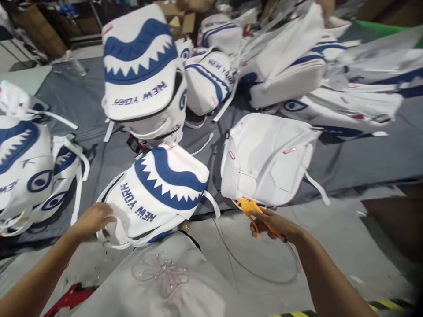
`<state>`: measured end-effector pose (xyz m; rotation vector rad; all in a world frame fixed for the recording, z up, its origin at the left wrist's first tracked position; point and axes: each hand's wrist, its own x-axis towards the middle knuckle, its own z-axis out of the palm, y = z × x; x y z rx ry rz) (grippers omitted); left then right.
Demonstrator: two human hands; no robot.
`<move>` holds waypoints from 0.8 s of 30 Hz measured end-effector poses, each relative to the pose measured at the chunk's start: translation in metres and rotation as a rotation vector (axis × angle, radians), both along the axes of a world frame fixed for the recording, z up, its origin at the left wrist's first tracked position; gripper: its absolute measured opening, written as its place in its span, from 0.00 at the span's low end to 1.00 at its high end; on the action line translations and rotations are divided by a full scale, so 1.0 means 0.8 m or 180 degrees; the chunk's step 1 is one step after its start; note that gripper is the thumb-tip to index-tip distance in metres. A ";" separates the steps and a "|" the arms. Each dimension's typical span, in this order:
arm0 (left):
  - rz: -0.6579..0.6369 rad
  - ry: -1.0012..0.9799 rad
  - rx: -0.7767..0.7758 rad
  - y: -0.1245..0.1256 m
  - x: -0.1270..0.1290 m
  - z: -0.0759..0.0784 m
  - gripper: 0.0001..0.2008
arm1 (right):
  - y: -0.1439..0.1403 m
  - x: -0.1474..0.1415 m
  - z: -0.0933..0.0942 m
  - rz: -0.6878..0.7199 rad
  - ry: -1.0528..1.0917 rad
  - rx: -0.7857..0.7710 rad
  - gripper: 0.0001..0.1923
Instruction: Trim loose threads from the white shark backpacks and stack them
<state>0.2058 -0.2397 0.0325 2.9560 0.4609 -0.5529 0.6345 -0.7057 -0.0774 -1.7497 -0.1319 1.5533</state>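
A white backpack with a blue shark-tooth print and "NEW YORK" lettering lies on the table's near edge in front of me. My left hand is closed on its left end, by the white strap and edge. To the right, my right hand grips orange thread snips, which have a finger loop and a thin cable hanging in a curve. The snips' tip is close to the lower edge of a second white backpack, which shows its plain side with small red labels. Whether they touch is unclear.
Behind stands a stack of shark-print backpacks. More bags lie on the left, and others are heaped at the back right. A grey cloth covers the table. Another person's hand shows at the top right.
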 end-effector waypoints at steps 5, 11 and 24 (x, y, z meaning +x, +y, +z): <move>-0.0668 -0.0376 0.0013 0.053 -0.015 0.039 0.15 | 0.019 -0.111 0.015 -0.1416 -0.0707 -0.0293 0.19; -0.0691 -0.0615 -0.0284 0.095 -0.084 0.019 0.12 | 0.054 -0.273 0.042 -0.2080 -0.1909 -0.0284 0.25; -0.0757 -0.1030 -0.0488 0.028 -0.136 -0.099 0.20 | 0.132 -0.449 -0.007 -0.1443 -0.0993 -0.0161 0.29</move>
